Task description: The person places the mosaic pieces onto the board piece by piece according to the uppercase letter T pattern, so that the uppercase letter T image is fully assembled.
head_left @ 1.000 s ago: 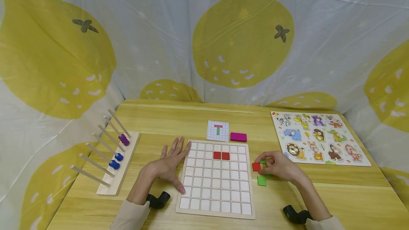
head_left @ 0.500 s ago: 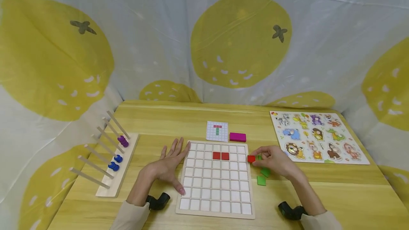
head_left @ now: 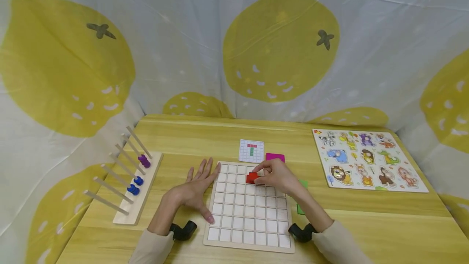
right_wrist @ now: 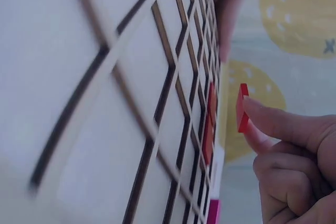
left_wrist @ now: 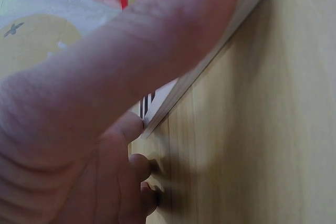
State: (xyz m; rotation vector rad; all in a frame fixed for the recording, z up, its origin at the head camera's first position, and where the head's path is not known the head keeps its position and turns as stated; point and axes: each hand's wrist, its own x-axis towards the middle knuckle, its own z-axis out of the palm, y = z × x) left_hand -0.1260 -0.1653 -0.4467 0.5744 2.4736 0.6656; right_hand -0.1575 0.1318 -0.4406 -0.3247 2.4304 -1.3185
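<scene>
A wooden grid board (head_left: 249, 211) lies in front of the person. The left hand (head_left: 196, 190) is spread along its left edge, thumb and index finger touching the frame. Between thumb and index finger the right hand (head_left: 276, 176) pinches a red tile (head_left: 253, 174) over the upper part of the grid. In the right wrist view that pinched red tile (right_wrist: 242, 108) is held off the board, and red tiles (right_wrist: 208, 140) sit in the grid beside it. The left wrist view shows the left hand (left_wrist: 121, 166) at the board's edge.
Behind the board are a pattern card (head_left: 251, 151) and a magenta block (head_left: 275, 157). Green tiles (head_left: 300, 209) lie to the right, partly hidden by the right arm. A peg stand (head_left: 141, 190) is at left, an animal puzzle (head_left: 370, 160) at right.
The right hand has picked up the red tile from the right side of the board and carried it left over the grid. The left hand has stayed at the board's edge.
</scene>
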